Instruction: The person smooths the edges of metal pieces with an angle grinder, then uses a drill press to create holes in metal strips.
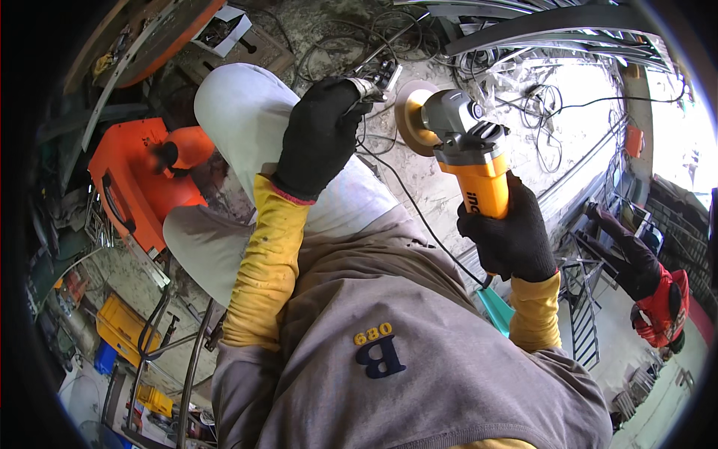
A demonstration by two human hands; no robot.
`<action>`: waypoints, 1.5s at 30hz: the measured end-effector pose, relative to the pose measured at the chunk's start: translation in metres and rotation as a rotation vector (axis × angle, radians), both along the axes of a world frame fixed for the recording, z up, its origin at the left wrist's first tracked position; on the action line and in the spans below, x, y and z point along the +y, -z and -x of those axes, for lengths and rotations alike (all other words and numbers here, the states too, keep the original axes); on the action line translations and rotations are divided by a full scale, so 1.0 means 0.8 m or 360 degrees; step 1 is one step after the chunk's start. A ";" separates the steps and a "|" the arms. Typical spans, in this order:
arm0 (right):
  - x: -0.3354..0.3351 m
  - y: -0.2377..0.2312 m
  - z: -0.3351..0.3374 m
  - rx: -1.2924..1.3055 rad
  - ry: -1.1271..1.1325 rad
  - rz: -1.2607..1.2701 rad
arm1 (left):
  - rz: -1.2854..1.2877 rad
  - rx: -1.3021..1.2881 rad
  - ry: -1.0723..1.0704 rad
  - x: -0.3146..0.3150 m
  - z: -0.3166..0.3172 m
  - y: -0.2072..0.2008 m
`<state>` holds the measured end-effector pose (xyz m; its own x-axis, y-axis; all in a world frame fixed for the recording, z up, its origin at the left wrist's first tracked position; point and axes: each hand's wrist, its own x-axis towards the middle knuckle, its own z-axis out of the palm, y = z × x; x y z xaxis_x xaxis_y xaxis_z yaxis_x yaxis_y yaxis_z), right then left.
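My right hand [516, 232], in a black knitted glove, is wrapped round the yellow body of an angle grinder [482, 183]. The grinder's grey head points up and left, and its round tan-edged disc [410, 120] faces my left hand. Fingers closed, my left hand [318, 135] in a black glove grips a small shiny metal part [385, 77] whose exact kind I cannot make out. A gap shows between that part and the disc. The grinder's dark power cord [419, 213] runs across in front of my lap.
An orange machine [138, 179] stands at the left, above a yellow toolbox [123, 325] and metal frames. Loose cables [542, 112] lie on the floor ahead. Long metal profiles [553, 26] lie at the far right. Another person in a red top [662, 299] is at right.
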<state>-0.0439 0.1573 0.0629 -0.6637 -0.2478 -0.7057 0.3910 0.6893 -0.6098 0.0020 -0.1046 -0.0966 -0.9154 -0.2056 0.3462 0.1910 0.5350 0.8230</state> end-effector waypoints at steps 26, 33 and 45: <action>-0.005 0.013 0.004 0.0098 -0.0157 0.0022 | -0.0058 0.0022 -0.0063 0.006 0.003 -0.002; -0.005 0.015 0.003 0.0067 -0.0111 0.0074 | 0.0018 -0.0019 -0.0044 0.004 0.002 -0.002; -0.004 0.008 0.008 0.0043 -0.0079 0.0026 | -0.0184 -0.0019 -0.0039 0.005 0.001 -0.002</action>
